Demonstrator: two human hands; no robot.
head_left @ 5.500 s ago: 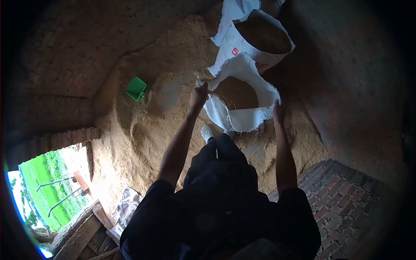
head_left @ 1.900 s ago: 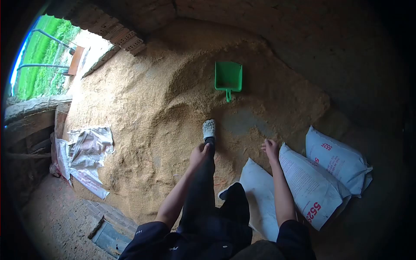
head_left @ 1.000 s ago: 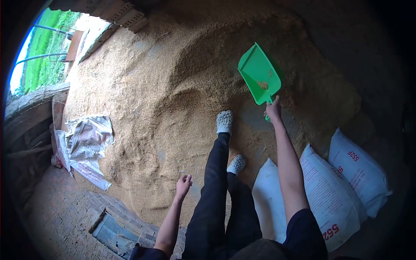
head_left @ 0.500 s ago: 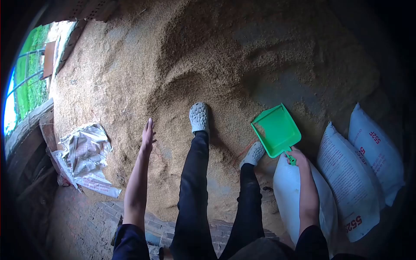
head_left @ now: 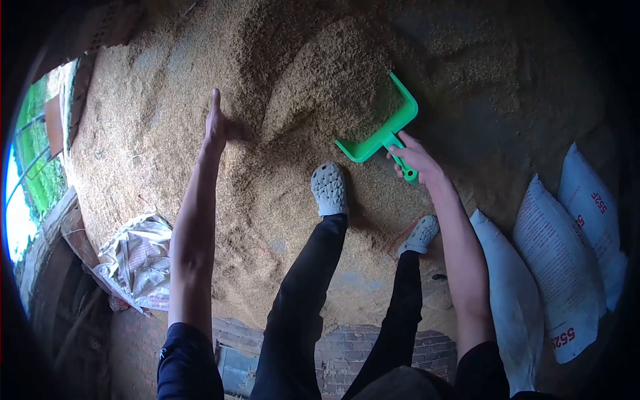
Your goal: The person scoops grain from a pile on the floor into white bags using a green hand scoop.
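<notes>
My right hand (head_left: 415, 159) is wrapped round the handle of a green dustpan (head_left: 395, 127). The pan's front is pushed into a mound of light brown grain (head_left: 327, 80), and grain covers most of its floor. On the mound's left side, my left hand (head_left: 221, 127) is held with the thumb raised and the fingers stretched toward the grain, slightly blurred. Nothing shows in that hand.
My feet in pale clogs (head_left: 329, 190) stand on spread grain, below the mound. Full white sacks (head_left: 560, 260) lean together at the right. A crumpled white sack (head_left: 140, 257) lies at the left, near a wooden edge (head_left: 50, 230). Bricks (head_left: 347, 350) show below.
The dustpan has moved up and left from beside my right foot into the grain mound, turning and taking in grain. My left hand has moved up toward the mound.
</notes>
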